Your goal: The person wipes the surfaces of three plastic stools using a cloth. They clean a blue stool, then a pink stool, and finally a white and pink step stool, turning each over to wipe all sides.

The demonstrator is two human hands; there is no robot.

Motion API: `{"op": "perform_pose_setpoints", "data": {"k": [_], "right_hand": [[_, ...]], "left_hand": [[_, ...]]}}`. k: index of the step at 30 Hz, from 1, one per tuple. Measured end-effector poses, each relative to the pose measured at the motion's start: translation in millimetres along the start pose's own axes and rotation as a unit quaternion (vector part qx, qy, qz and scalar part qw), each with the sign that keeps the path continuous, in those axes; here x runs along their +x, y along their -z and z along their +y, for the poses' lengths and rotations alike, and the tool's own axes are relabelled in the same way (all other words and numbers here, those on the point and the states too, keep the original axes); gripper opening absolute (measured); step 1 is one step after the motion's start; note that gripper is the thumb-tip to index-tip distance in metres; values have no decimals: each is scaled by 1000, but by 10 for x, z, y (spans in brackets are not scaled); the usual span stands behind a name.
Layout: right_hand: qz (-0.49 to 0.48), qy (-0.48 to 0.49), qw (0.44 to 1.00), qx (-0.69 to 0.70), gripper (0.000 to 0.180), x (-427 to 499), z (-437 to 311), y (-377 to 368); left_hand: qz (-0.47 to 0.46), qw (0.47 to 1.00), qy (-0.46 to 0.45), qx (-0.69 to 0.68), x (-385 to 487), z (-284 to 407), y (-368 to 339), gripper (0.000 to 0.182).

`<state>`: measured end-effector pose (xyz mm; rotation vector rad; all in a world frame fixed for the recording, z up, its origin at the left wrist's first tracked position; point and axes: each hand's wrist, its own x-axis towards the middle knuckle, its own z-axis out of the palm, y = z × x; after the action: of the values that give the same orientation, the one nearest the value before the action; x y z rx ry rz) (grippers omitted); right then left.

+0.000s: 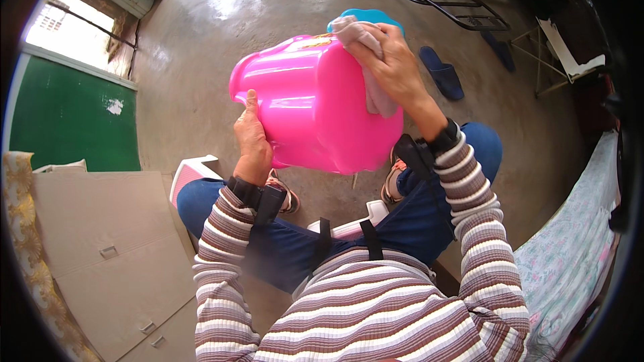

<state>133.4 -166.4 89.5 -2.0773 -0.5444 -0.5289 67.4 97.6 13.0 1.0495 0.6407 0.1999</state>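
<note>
A glossy pink plastic bin (287,105) is held on its side above the floor, its rim to the left and its flat base to the right. My left hand (252,141) grips the bin near the rim, thumb on the outer wall; its other fingers are mostly hidden. In my right hand (395,68) is a pale pinkish cloth (378,93), which lies against the base's upper right part. Beyond that hand, a blue plastic thing with a wavy edge (372,16) shows only partly. A sticker (317,41) is on the bin's upper side.
Dark blue slippers (441,73) and a black metal frame (453,0) are on the floor ahead. Beneath me is a white and pink stool (352,230); a similar piece (193,173) stands by my left knee. A beige cabinet (110,241) is at left, flowered fabric (568,246) at right.
</note>
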Motion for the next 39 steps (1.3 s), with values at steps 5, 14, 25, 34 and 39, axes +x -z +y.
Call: {"op": "perform_pose_setpoints", "data": {"k": [5, 14, 25, 34, 39], "right_hand": [[-26, 70, 997, -21, 34, -187, -298, -262], [-52, 246, 967, -45, 42, -488, -630, -124], [-11, -208, 974, -91, 40, -4, 68, 220], [213, -33, 974, -69, 35, -139, -550, -150], [183, 55, 978, -80, 38, -359, -928, -426]], "left_hand": [[2, 995, 65, -79, 112, -20, 21, 44], [-21, 998, 20, -55, 148, 116, 131, 39], [-30, 987, 29, -157, 156, 231, 159, 42], [-56, 962, 74, -257, 182, 345, 110, 51], [-140, 923, 136, -331, 6, 339, 118, 39]]}}
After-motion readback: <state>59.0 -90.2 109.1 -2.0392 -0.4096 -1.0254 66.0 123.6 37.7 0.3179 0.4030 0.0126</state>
